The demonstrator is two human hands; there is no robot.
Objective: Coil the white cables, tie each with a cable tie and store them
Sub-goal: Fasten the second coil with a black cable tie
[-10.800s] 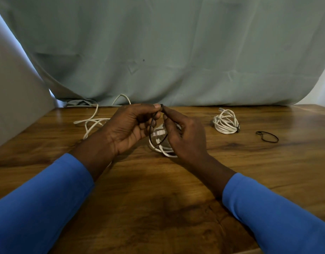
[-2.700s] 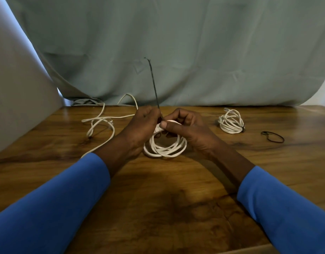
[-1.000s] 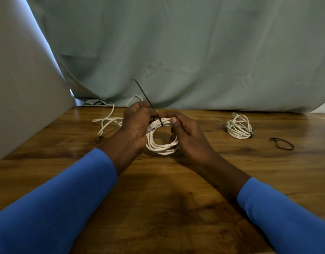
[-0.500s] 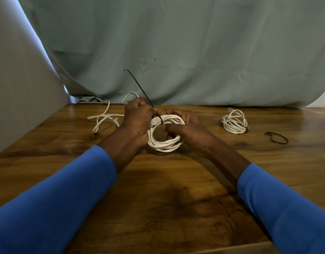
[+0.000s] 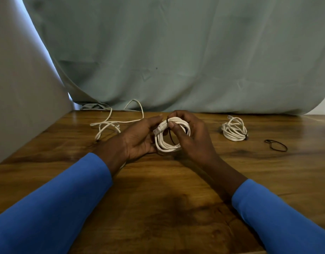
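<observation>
Right hand (image 5: pixel 193 136) curled round the white coil (image 5: pixel 167 146) at its black tie (image 5: pixel 171 137), left hand (image 5: pixel 138 138) seemingly open against it

The person wears a long-sleeved top in plain, bright blue. The left sleeve (image 5: pixel 53 208) and the right sleeve (image 5: pixel 279 217) fit fairly close, in smooth, matte cloth with only soft creases. Each ends in a simple rounded edge partway down the forearm, leaving the wrists, the left hand (image 5: pixel 139 138) and the right hand (image 5: pixel 193 138) bare.
</observation>
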